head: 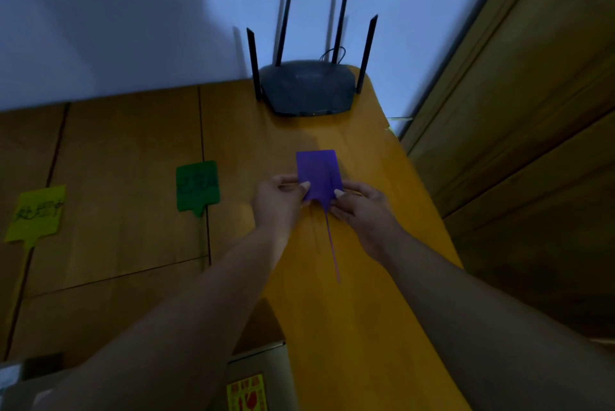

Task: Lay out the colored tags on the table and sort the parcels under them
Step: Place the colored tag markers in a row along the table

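Observation:
A purple tag (317, 171) with a thin purple tail lies over the right part of the wooden table (133, 151). My left hand (278, 199) pinches its lower left corner and my right hand (361, 207) pinches its lower right corner. A green tag (197, 185) with dark writing lies flat to the left. Farther left, near the frame's edge, a yellow tag (37, 212) with dark writing lies flat. At the bottom edge a cardboard parcel (259, 364) shows a yellow and red sticker (247, 394); my left forearm covers part of it.
A black router (307, 88) with upright antennas stands at the table's back edge against the pale wall. A wooden door or cabinet (519, 131) runs along the right side. The table's right edge lies just beyond my right hand. The scene is dim.

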### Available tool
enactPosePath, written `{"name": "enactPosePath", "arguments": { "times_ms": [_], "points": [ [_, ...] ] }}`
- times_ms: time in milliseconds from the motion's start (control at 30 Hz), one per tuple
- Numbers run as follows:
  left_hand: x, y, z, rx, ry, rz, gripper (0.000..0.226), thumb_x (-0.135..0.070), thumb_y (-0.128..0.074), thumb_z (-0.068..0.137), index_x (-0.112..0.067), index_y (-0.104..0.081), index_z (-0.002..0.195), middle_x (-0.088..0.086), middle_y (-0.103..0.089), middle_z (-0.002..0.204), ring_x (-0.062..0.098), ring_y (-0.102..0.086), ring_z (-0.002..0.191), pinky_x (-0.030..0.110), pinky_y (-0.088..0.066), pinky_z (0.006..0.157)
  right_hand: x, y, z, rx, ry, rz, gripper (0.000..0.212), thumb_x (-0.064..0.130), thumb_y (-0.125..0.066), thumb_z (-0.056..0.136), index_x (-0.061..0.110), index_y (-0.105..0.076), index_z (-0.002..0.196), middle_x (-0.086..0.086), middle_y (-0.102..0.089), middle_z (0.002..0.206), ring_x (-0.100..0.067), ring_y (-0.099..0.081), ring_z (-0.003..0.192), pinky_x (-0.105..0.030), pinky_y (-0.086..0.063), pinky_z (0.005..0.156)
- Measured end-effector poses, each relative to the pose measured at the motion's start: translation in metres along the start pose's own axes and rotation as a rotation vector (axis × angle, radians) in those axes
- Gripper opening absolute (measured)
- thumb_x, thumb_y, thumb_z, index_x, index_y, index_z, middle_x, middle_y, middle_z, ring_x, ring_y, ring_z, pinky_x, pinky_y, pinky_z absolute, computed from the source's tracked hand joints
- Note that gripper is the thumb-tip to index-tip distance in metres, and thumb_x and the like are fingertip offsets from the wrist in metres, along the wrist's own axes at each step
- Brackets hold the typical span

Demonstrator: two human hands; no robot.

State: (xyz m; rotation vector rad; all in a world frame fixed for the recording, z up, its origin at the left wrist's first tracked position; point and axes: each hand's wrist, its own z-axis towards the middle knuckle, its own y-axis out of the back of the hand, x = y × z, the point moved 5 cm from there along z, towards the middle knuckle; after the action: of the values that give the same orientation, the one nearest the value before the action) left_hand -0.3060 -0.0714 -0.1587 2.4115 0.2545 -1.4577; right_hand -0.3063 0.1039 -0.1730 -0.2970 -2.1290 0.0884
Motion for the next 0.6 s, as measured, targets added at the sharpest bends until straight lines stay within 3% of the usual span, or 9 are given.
{"name": "enactPosePath", "arguments": {
  "times_ms": [133,267,367,467,600],
  "points": [
    [-0.003,-0.013,0.004,0.008,-0.063,0.204,0.033,-0.035,-0.069,0.094,-0.021,-0.073,0.123,0.003,-0.078,0.111,0.020,-0.074,0.100,0.044,-0.059,0.093,0.000,0.004,0.010,-0.001,-0.018,-0.032,0.017,0.003,-0.067,0.096,0.016,-0.070,0.105,-0.002,-0.074,0.092,-0.011,-0.071,0.082,-0.021,-0.059,0.068],
    [-0.001,-0.024,0.012,0.055,-0.036,0.292,0.040,-0.032,-0.065,0.095,-0.020,-0.069,0.133,0.004,-0.075,0.123,0.024,-0.069,0.113,0.044,-0.052,0.102,0.002,0.000,0.019,-0.004,-0.029,-0.136,0.019,0.007,-0.067,0.095,0.021,-0.074,0.105,-0.001,-0.073,0.089,-0.014,-0.065,0.080,-0.028,-0.055,0.070],
    [-0.001,-0.029,0.016,0.076,-0.038,0.381,0.042,-0.033,-0.061,0.096,-0.024,-0.067,0.136,0.003,-0.075,0.121,0.023,-0.069,0.109,0.041,-0.055,0.095,0.005,-0.003,0.024,-0.007,-0.020,-0.212,0.023,0.008,-0.063,0.097,0.024,-0.074,0.108,-0.005,-0.071,0.096,-0.017,-0.063,0.082,-0.028,-0.050,0.067],
    [0.001,-0.033,0.019,0.122,-0.056,0.450,0.046,-0.034,-0.060,0.094,-0.029,-0.063,0.139,0.003,-0.073,0.122,0.024,-0.068,0.107,0.043,-0.055,0.094,0.006,-0.004,0.028,-0.002,0.000,-0.245,0.029,0.008,-0.062,0.096,0.020,-0.073,0.120,-0.003,-0.070,0.089,-0.017,-0.061,0.079,-0.030,-0.049,0.065],
    [0.002,-0.034,0.020,0.150,-0.041,0.498,0.057,-0.036,-0.067,0.087,-0.034,-0.056,0.142,0.003,-0.067,0.132,0.023,-0.065,0.111,0.038,-0.053,0.086,0.004,-0.003,0.029,-0.033,0.071,-0.266,0.026,0.001,-0.064,0.089,0.014,-0.075,0.109,-0.013,-0.068,0.095,-0.021,-0.056,0.071,-0.035,-0.047,0.063]
  ]
}}
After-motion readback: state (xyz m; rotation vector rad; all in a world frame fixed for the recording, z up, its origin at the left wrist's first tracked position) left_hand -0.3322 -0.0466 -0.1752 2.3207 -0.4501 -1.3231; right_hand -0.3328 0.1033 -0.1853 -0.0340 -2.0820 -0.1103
